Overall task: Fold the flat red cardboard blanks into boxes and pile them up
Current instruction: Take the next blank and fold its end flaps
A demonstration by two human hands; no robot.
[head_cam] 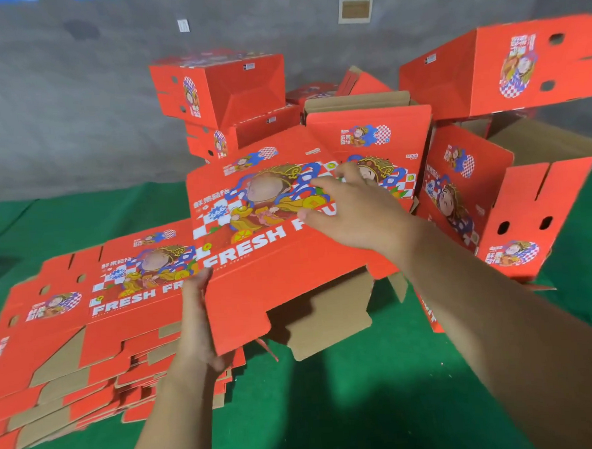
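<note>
Above the stack of flat blanks on the green tabletop, 1 blank hangs tilted, its printed face up and its brown flaps drooping underneath. The left hand grips its near left edge, fingers curled around the cardboard. The right hand lies on the printed face, fingers spread wide and fairly straight, pressing rather than pinching. Risk, as I judge it: with only 1 edge truly gripped, the blank could slide off or crease away from its score lines if the press lands unevenly. Behind and to the right, folded boxes sit piled loosely; some lean, and a bump might topple them.
</note>
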